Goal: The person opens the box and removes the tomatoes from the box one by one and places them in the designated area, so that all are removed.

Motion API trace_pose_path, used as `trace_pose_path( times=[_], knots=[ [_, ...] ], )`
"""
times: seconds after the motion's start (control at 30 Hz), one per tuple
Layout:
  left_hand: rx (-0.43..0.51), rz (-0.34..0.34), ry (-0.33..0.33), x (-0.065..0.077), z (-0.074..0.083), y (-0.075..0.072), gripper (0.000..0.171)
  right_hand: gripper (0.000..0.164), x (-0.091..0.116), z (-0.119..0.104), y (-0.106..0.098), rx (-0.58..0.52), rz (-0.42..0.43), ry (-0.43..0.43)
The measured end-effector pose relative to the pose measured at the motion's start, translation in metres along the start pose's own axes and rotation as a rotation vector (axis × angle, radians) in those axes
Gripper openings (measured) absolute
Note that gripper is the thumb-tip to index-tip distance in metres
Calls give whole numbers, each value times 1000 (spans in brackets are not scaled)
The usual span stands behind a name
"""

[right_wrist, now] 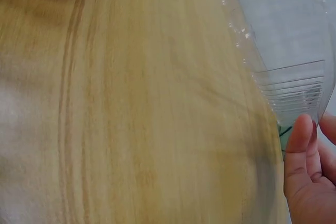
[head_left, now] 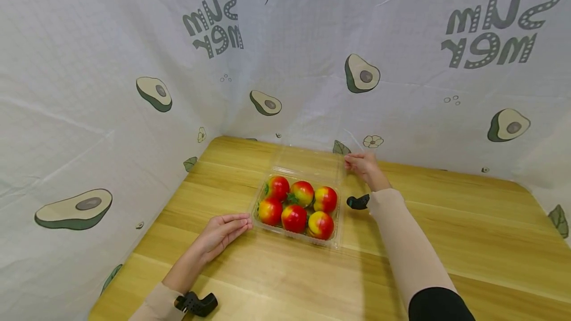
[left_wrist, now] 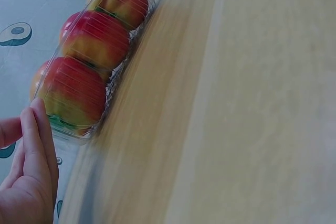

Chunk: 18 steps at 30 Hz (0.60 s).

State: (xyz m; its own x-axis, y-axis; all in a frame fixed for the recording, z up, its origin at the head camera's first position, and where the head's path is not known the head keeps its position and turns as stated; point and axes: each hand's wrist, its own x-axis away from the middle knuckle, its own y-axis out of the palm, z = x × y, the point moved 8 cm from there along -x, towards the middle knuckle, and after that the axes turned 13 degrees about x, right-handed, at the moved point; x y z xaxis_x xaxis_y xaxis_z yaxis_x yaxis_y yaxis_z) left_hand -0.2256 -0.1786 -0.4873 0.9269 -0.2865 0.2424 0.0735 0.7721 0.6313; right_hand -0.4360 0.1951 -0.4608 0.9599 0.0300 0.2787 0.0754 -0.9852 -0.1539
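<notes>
A clear plastic clamshell box (head_left: 334,241) stands on the wooden table, its lid (head_left: 308,161) raised at the back. Inside lie several red-and-yellow tomatoes (head_left: 294,218) in two rows, some showing green leafy tops. My left hand (head_left: 225,234) pinches the box's rim at its left front corner with fingertips and thumb; the left wrist view shows this hand (left_wrist: 34,166) beside the nearest tomato (left_wrist: 73,90). At the back right, my right hand (head_left: 367,166) holds the lid's corner between thumb and fingers. The right wrist view shows the ribbed lid edge (right_wrist: 294,90) in that grip.
The light wooden table (head_left: 446,212) extends to both sides and in front of the box. A white cloth (head_left: 303,53) printed with avocados and lettering hangs behind and to the left of it. Black wrist devices (head_left: 198,303) sit on both arms.
</notes>
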Motion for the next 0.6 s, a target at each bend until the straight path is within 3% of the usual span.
trace_pose_path(
  times=[0.3, 0.6],
  knots=[
    [0, 9, -4, -2, 0, -1, 29, 41, -1, 6, -1, 70, 9, 36],
    [-16, -2, 5, -2, 2, 0, 27, 45, -3, 5, -1, 54, -8, 26]
  ],
)
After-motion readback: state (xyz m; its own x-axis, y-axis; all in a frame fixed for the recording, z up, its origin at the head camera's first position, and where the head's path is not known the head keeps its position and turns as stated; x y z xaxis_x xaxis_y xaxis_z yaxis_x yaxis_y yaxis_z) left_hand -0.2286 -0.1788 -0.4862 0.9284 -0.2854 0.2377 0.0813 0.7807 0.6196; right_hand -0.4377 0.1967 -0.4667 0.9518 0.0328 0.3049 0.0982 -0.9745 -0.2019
